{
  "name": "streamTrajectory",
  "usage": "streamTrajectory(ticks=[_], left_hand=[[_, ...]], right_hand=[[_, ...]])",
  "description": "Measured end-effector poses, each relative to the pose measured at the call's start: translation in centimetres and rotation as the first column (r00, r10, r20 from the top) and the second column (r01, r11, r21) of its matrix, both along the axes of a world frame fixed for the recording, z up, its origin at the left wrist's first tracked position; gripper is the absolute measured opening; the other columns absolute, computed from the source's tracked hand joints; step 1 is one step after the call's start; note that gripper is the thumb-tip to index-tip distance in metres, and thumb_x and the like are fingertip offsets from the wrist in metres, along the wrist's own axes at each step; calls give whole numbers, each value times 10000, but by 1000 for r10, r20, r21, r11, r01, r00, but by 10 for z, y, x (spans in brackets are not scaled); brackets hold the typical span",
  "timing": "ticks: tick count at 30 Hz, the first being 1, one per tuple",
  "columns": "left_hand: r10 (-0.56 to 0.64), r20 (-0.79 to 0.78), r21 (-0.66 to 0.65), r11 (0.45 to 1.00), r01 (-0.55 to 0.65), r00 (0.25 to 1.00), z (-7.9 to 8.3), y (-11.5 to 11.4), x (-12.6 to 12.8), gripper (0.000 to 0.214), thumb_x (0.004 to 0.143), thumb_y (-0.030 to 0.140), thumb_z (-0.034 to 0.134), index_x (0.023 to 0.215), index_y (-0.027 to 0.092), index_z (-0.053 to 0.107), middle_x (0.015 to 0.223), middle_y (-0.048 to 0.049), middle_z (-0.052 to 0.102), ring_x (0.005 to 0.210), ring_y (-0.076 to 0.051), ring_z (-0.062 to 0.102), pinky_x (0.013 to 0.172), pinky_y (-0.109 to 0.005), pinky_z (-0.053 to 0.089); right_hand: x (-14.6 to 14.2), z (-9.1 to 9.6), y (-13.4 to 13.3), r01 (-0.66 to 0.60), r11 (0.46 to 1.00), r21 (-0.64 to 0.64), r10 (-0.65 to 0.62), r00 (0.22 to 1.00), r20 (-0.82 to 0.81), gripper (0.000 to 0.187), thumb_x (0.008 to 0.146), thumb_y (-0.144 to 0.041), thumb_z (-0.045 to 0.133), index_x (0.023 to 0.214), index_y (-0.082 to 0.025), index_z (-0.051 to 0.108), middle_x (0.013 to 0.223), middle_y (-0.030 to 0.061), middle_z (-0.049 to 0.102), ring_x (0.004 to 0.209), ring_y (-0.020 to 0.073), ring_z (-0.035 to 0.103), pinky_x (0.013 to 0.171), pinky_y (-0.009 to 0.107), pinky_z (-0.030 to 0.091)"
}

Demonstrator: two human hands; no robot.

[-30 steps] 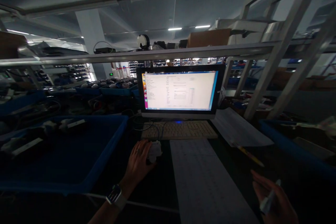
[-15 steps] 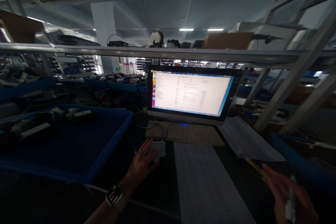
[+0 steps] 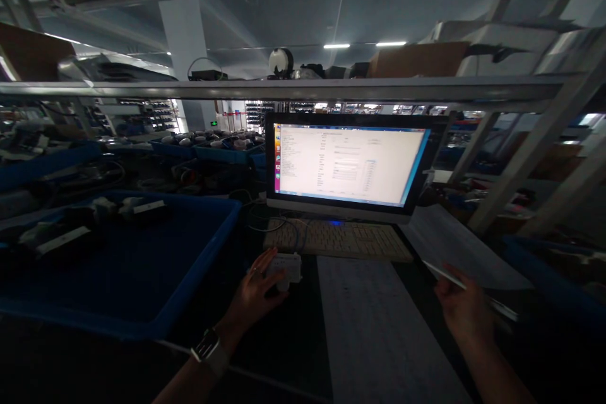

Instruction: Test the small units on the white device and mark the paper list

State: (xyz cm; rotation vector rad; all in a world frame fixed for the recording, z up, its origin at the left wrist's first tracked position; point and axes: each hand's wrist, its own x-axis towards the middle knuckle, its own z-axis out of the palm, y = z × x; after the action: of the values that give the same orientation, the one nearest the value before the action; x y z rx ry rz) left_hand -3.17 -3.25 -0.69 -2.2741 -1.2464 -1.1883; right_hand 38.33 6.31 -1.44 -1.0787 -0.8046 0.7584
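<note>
My left hand (image 3: 255,290) has its fingers and thumb closed around the left side of a small white boxy device (image 3: 290,267), which has a rounded white part at its lower edge. A watch is on that wrist. On the right, my right hand (image 3: 466,312) grips a slim white pen (image 3: 445,274) that points to the upper left. Its other end seems to come out behind the hand. A long printed paper sheet (image 3: 372,322) lies between my hands. Another sheet (image 3: 464,246) is just beyond the right hand.
A lit monitor (image 3: 348,164) stands ahead, with a keyboard (image 3: 336,237) below it. To the left is a blue tray (image 3: 137,271) with dark and white parts inside. A shelf (image 3: 293,89) runs above. Another blue bin (image 3: 549,265) sits at the right.
My right hand has moved left and away from me, and the pen has swung to point up-left. The yellow tool seen by its fingertips no longer shows. The left hand stays on the device.
</note>
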Motion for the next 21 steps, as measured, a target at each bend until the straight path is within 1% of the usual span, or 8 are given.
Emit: streamTrajectory(ticks=[3,6,8,10,13,15,18,21], left_hand=[[-11,18,6,1000,11,1000,1,0,1,349,761,213,657,1091,227,543,1370,-125,412,1278,-272,402,948,-466,488],[-13,23,10,1000,13,1000,2,0,2,337,762,200,654,1081,224,547,1368,-124,414,1279,-270,400,946,-457,490],[-13,26,11,1000,13,1000,2,0,2,333,761,197,654,1077,222,550,1360,-124,422,1273,-267,406,944,-456,491],[-16,32,20,1000,16,999,2,0,2,334,758,202,660,1073,223,552,1359,-120,424,1266,-266,415,935,-459,496],[-20,34,42,999,19,999,1,1,2,334,755,200,661,1071,216,556,1365,-125,422,1264,-274,416,921,-461,505],[-16,29,42,999,15,999,0,1,1,324,754,197,661,1063,212,564,1365,-129,422,1261,-278,420,919,-460,507],[-18,26,45,999,17,1000,-1,2,1,333,749,196,667,1066,213,566,1359,-129,429,1256,-280,425,922,-461,506],[-20,20,39,999,19,1000,-1,2,0,351,749,198,667,1083,215,559,1360,-132,424,1261,-282,418,924,-467,504]], right_hand=[[-1,-2,0,-25,996,-80,14,992,-128,277,553,-436,581,682,-225,455,511,-54,442,442,113,437,418,253,377],[-3,0,0,-55,994,-97,36,982,-186,273,568,-416,591,640,-228,406,527,-50,448,453,109,446,425,255,401],[-4,4,-2,-89,988,-124,48,952,-302,258,596,-380,603,615,-226,396,507,-60,428,439,95,424,416,235,394],[-6,10,-7,-134,979,-154,53,896,-442,203,638,-374,599,635,-226,459,552,-41,497,482,102,477,441,232,426],[-11,21,-15,-191,975,-111,100,830,-548,286,712,-522,530,786,-255,598,876,23,652,781,156,613,610,285,523],[-16,28,-21,-208,976,-59,141,819,-556,425,713,-645,471,854,-280,634,1072,17,635,995,186,583,758,330,533],[-21,34,-26,-229,972,-47,167,822,-544,507,678,-725,460,886,-303,651,1204,-11,584,1168,226,489,963,422,449],[-25,35,-27,-281,960,-18,225,805,-549,481,666,-728,491,864,-321,655,1271,-20,548,1243,259,424,1077,500,305]])
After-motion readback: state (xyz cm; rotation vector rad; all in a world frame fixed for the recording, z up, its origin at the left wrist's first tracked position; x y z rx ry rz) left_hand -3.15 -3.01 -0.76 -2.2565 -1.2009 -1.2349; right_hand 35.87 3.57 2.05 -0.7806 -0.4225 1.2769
